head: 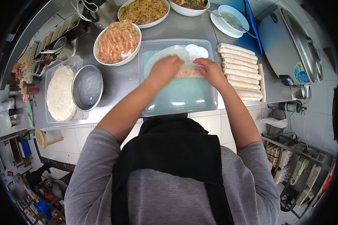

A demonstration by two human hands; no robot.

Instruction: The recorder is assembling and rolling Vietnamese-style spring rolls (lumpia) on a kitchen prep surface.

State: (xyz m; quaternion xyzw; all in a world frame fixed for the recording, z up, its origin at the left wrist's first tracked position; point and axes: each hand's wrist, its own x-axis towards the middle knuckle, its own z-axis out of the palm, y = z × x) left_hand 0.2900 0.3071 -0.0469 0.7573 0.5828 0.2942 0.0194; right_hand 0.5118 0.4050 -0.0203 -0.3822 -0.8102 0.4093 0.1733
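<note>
On a translucent plastic lid (176, 95) lies a thin pale wrapper sheet (160, 57) with a strip of minced filling (187, 74) along its near edge. My left hand (166, 69) is over the filling's left part, fingers curled, fingertips hard to make out. At the filling's right end is my right hand (209, 70), with thumb and fingers at the wrapper's edge; whether they pinch it is unclear. White round pieces (197, 51) lie at the lid's far right. A bowl of orange-pink minced filling (118, 43) stands at the upper left. Pale uncooked rolls (240, 71) are lined up on the right.
A steel bowl of cloudy liquid (88, 87) overlaps a plastic tray holding a stack of wrappers (61, 94) on the left. At the back are bowls of cooked filling (143, 12) and a small bowl with liquid (233, 18). A large lidded pot (287, 47) stands right.
</note>
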